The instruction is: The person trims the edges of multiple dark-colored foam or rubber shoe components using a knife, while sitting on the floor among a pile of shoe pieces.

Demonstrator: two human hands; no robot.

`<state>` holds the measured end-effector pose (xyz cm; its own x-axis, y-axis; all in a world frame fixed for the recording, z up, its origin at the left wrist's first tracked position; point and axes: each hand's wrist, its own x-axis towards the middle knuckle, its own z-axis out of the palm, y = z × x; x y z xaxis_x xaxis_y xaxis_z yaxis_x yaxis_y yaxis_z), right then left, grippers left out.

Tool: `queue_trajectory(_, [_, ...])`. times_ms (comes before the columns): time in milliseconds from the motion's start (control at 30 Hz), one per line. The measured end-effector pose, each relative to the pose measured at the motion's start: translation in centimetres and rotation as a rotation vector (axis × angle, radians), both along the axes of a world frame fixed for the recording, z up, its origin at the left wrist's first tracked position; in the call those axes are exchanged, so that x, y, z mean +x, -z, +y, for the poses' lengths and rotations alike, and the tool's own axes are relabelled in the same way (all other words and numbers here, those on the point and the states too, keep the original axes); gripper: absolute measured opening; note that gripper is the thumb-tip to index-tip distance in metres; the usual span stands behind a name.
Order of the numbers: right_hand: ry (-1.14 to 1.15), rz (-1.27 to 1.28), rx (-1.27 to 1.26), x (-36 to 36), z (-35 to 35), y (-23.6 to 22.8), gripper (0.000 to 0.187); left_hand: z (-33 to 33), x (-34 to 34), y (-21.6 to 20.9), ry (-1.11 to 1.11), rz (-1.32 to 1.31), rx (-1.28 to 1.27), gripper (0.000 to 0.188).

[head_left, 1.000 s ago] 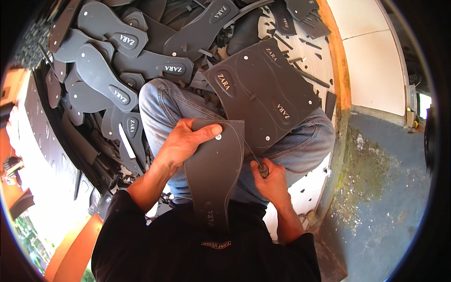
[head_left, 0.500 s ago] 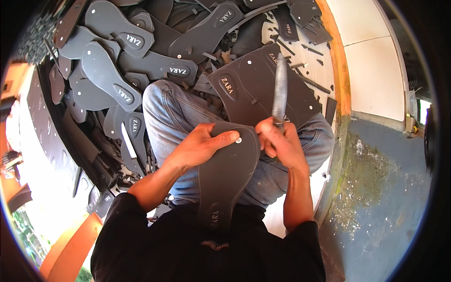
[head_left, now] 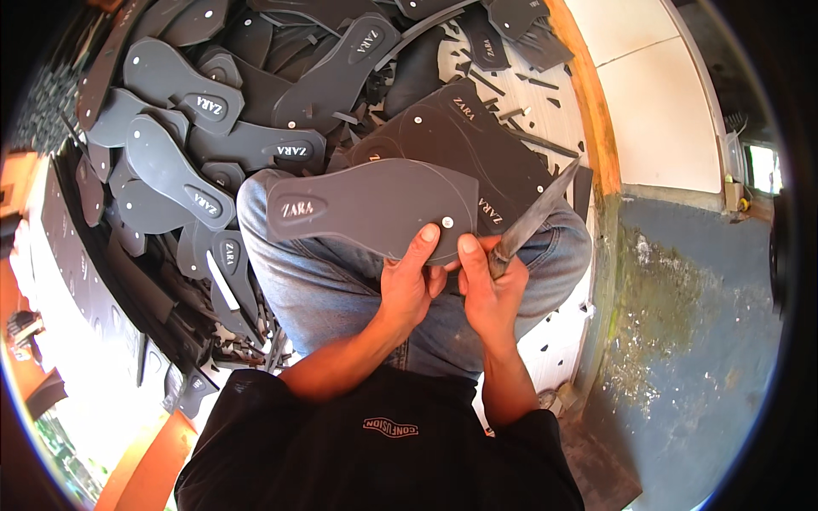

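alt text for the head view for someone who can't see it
A person's left hand holds a dark grey sole-shaped piece, the right hand a knife, above jeans-clad legs. Similar pieces lie heaped upper left.

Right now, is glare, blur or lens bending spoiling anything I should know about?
Head view: the left side is blown out nearly white; fisheye bends the orange strip toward a black rim; the knife and grey sole piece look reasonably sharp.

Flat dark grey sole (head_left: 375, 209) crosswise, narrow end left, beside an upward-slanted knife (head_left: 537, 213)
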<state>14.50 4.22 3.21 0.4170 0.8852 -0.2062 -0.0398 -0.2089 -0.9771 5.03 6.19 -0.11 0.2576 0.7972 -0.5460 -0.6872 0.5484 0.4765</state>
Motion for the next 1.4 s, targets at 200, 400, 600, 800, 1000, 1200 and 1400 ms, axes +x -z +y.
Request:
queue_trajectory(200, [-0.055, -0.594, -0.243, 4.0, -5.4, 2.0, 0.042, -0.4, 0.7, -0.2, 0.027, -0.020, -0.064, 0.023])
queue_trajectory(400, [-0.096, -0.805, -0.290, 3.2, -6.7, 3.3, 0.039, 1.3, 1.3, 0.4, 0.013, 0.008, -0.078, 0.023])
queue_trajectory(600, [-0.119, -0.786, -0.336, 2.9, -6.0, 3.7, 0.041, 2.2, 1.7, -0.5, -0.031, 0.046, -0.139, 0.023])
queue_trajectory(800, [-0.116, -0.790, -0.435, 1.6, -5.1, 3.6, 0.030, 2.4, 0.8, -0.3, 0.004, 0.052, -0.104, 0.024])
queue_trajectory(1000, [-0.148, -0.726, -0.440, 0.5, -3.1, 2.9, 0.023, 1.4, 0.0, 0.1, 0.005, 0.029, -0.022, 0.021])
queue_trajectory(1200, [-0.180, -0.834, -0.293, 1.5, 1.2, 2.5, 0.021, -4.6, -3.2, 1.5, 0.120, 0.014, -0.004, 0.021])
queue_trajectory(1400, [-0.195, -0.639, -0.343, 2.9, -4.0, 2.0, 0.025, -4.7, -3.7, 1.2, 0.113, -0.019, -0.034, 0.020])
